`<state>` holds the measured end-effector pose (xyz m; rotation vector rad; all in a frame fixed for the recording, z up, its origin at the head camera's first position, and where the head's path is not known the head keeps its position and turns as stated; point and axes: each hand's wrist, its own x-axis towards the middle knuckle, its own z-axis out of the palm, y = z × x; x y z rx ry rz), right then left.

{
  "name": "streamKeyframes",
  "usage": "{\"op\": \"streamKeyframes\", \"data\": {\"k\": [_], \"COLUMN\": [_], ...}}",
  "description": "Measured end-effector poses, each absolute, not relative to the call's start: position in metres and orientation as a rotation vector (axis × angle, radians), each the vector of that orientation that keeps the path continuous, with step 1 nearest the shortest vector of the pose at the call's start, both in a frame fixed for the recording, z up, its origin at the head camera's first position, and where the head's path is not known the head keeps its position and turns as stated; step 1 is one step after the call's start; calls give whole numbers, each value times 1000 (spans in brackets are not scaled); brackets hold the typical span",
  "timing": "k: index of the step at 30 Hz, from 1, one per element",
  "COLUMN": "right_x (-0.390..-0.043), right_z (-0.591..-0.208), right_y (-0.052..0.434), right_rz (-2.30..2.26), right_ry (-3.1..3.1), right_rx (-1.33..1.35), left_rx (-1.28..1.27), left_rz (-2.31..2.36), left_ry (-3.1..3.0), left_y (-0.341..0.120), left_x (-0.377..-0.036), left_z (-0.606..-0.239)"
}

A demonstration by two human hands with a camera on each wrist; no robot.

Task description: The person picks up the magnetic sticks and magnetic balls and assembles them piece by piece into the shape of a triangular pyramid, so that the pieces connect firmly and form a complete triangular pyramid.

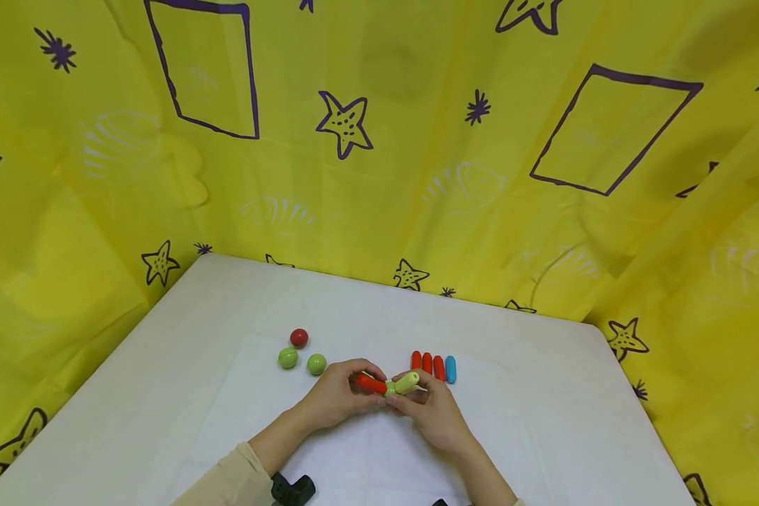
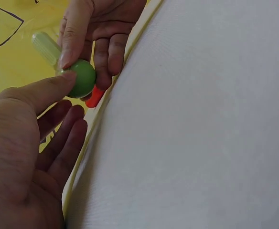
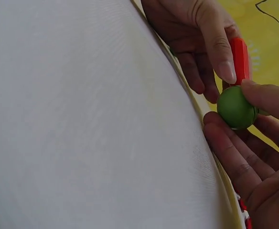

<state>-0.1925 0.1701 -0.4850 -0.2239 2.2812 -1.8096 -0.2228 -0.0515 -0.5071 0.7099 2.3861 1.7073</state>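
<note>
Both hands meet over the table around a green ball [image 3: 236, 108] with two toy rods at it, one red and one pale green. My left hand [image 1: 340, 393] pinches the red rod [image 1: 370, 383], its thumb close to the ball. With thumb and fingers, my right hand [image 1: 433, 407] holds the green ball beside the pale green rod [image 1: 407, 382]. That rod angles up and away from the ball in the left wrist view. In the right wrist view the red rod's end meets the top of the ball, and the pale rod is mostly hidden.
Just beyond my right hand lie several red rods [image 1: 426, 362] and one blue rod [image 1: 451, 369] in a row. Left of my hands sit a red ball [image 1: 299, 338] and two green balls [image 1: 317, 364]. A yellow patterned curtain [image 1: 379, 211] surrounds the white table [image 1: 240, 302].
</note>
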Motion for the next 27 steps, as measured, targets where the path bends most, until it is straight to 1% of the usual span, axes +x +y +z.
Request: {"op": "streamKeyframes", "data": {"k": [9,17,22,27], "right_x": [-197,-203,-204,-201], "right_z": [-497,-502,-502,-500], "right_y": [180,176,175,181], "right_rz": [-1869,-1870,-1863,-1862], "right_ry": [2250,2220,2242,2266], "right_rx": [-180,-220,-227,-201], "left_rx": [672,591,557,593], "left_rz": [1609,1588,1400,1138], "left_ry": [2523,2635,2799,2996], "left_y": [-50,-59,-67,-80], "left_x": [-223,-219,-218,-219], "left_z": [-502,-491,-476,-455]}}
